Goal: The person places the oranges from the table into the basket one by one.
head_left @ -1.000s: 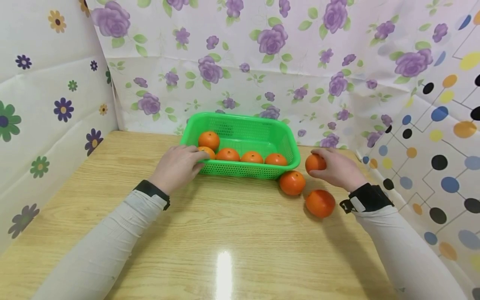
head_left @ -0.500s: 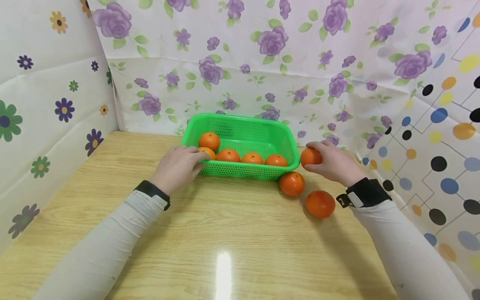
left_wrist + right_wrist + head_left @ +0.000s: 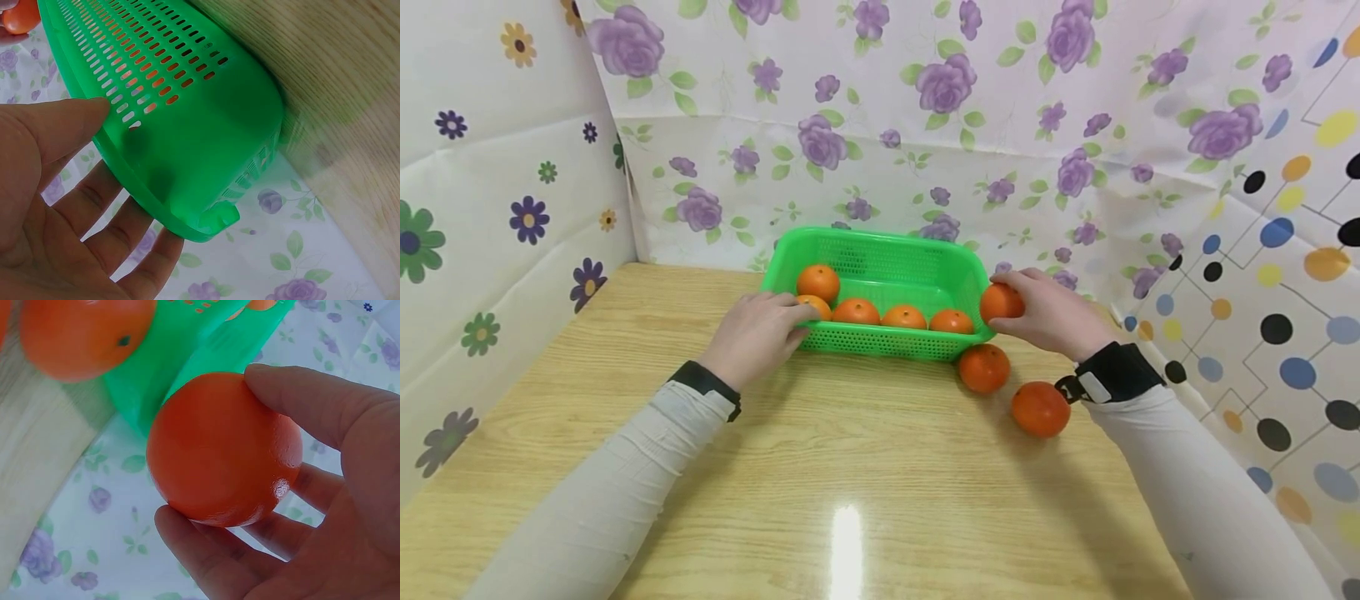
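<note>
At the left front corner of a green plastic basket [image 3: 880, 337], my left hand [image 3: 760, 333] grips the rim. In the left wrist view its thumb [image 3: 75, 119] lies on the outer wall, and the other fingers are across the rim. My right hand [image 3: 1048, 312] holds an orange [image 3: 1002, 306] between thumb and fingers at the basket's right end. The right wrist view shows this held orange [image 3: 225, 450] large, in front of the basket's edge. Inside the basket sit several oranges [image 3: 904, 317], mostly in a row along the near wall.
One loose orange [image 3: 984, 368] lies by the basket's right front corner. Another orange [image 3: 1041, 409] lies nearer, under the right wrist. The wooden table [image 3: 820, 467] ends at a flowered cloth wall [image 3: 880, 167] behind, with patterned walls at both sides.
My right hand has carried its orange leftward and slightly up in the head view, from beside the basket to its right rim. The left hand and the basket stay in place.
</note>
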`<state>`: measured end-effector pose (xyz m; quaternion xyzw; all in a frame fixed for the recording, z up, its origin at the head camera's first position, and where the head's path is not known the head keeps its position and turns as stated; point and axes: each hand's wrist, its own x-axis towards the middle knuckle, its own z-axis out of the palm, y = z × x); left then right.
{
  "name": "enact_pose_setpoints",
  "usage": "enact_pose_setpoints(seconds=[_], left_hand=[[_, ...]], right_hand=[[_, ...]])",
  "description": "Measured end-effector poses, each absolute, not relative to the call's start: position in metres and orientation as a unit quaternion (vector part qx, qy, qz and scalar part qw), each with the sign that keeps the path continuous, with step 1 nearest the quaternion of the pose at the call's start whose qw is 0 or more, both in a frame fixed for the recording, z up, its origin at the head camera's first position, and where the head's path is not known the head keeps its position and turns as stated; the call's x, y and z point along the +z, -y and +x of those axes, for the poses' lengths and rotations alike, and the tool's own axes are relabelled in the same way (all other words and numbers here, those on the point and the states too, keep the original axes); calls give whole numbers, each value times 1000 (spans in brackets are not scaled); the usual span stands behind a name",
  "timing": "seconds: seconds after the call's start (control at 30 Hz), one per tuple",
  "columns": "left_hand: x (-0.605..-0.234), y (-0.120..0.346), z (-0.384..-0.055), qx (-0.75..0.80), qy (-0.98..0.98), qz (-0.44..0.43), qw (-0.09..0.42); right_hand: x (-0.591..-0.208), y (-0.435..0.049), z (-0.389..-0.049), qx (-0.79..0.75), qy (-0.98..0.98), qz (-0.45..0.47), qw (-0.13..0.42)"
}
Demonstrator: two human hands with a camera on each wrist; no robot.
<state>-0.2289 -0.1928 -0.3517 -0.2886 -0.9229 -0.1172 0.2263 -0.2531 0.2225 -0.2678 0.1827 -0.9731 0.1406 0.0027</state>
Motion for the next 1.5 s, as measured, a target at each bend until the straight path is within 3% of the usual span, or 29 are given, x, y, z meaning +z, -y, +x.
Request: enact_pose_setpoints(seconds=[1.5], left_hand=[[-350, 192, -228, -105, 928, -280, 223]], right_hand=[[-263, -110, -291, 138, 960, 244, 2]])
